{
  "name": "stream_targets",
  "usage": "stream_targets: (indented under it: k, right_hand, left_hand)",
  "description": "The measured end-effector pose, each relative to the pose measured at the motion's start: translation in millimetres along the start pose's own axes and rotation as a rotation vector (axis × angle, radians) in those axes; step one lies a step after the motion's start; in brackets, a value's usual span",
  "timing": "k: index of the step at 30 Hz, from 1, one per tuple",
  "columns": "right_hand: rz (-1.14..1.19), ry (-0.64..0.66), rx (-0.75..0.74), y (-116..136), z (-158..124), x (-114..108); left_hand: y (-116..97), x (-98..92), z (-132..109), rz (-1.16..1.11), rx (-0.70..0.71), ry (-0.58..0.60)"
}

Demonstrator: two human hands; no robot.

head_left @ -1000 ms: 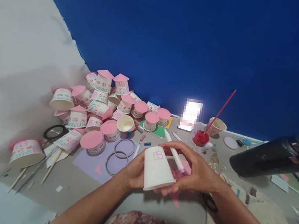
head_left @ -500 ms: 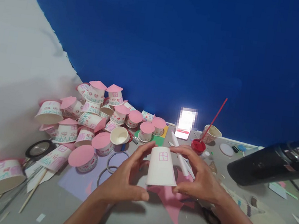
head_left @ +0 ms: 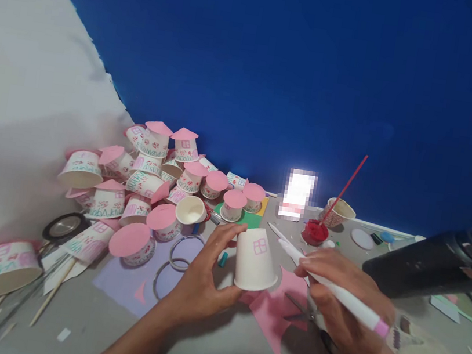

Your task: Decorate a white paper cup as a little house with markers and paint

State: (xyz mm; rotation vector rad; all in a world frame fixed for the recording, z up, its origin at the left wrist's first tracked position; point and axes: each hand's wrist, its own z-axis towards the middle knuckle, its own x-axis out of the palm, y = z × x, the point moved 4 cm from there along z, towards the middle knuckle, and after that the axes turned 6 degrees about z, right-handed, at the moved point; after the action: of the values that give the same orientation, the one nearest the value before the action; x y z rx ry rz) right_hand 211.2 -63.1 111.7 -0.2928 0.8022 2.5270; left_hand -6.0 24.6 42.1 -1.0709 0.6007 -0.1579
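Observation:
My left hand (head_left: 199,277) grips an upturned white paper cup (head_left: 254,259) with a small pink window drawn near its top. The cup stands over a pink paper scrap (head_left: 272,311) on the grey table. My right hand (head_left: 342,309) is closed around a white marker with a pink end (head_left: 330,287), its tip pointing at the cup's upper right side. Scissors (head_left: 312,322) lie partly hidden under my right hand.
A heap of decorated cups with pink roofs (head_left: 152,177) fills the back left. Metal rings (head_left: 179,251) lie on lilac paper. A red paint lid (head_left: 314,232), a cup with a red brush (head_left: 336,211) and a black cylinder (head_left: 435,260) stand right.
My right hand has let go of the cup and drawn back to the right, swinging the marker so its tip points at the cup. My left hand has taken hold of the cup alone.

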Motion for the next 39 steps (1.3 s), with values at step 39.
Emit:
stream_targets:
  k: [39]
  right_hand:
    - [-0.188, 0.054, -0.021, 10, 2, 11]
  left_hand:
    - [-8, 7.7, -4, 0.134, 0.156, 0.012]
